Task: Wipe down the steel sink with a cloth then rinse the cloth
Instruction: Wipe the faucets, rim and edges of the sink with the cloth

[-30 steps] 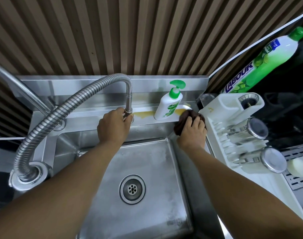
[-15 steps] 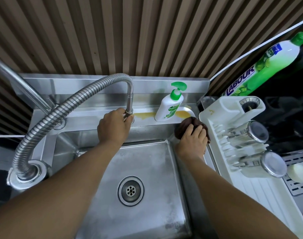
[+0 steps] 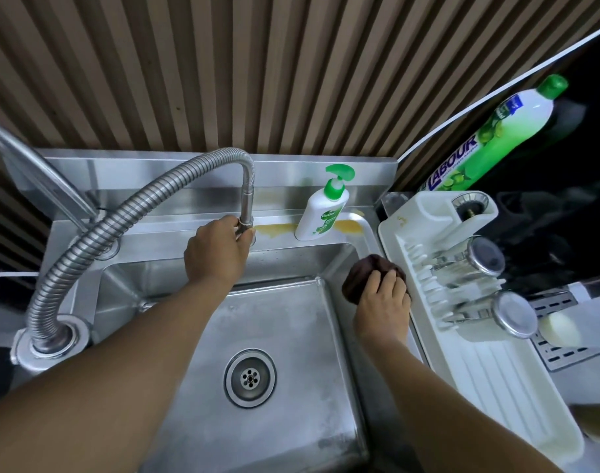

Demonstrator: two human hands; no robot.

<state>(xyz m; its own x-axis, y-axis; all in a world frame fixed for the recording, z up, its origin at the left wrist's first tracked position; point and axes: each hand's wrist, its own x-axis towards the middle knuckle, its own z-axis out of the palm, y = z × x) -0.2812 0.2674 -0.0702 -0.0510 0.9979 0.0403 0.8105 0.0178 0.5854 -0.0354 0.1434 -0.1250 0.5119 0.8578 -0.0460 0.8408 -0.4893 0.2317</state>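
The steel sink (image 3: pixel 291 421) fills the lower middle, with its drain (image 3: pixel 250 377) in the basin floor. A dark brown cloth (image 3: pixel 360 274) is bunched on the sink's right rim, and my right hand (image 3: pixel 382 302) presses down on it with fingers curled over it. My left hand (image 3: pixel 216 254) grips the tip of the flexible steel faucet hose (image 3: pixel 128 213) at the back ledge. No water is running. A yellowish stain (image 3: pixel 274 229) lies on the back ledge.
A white and green soap pump bottle (image 3: pixel 322 209) stands on the back ledge. To the right sits a white dish rack (image 3: pixel 496 387) holding steel cups (image 3: pixel 486 257). A green detergent bottle (image 3: pixel 489 138) leans behind it. A slatted wall rises behind the sink.
My right hand has slid the cloth along the right rim toward me, away from the back corner by the soap bottle. My left hand has stayed on the faucet tip.
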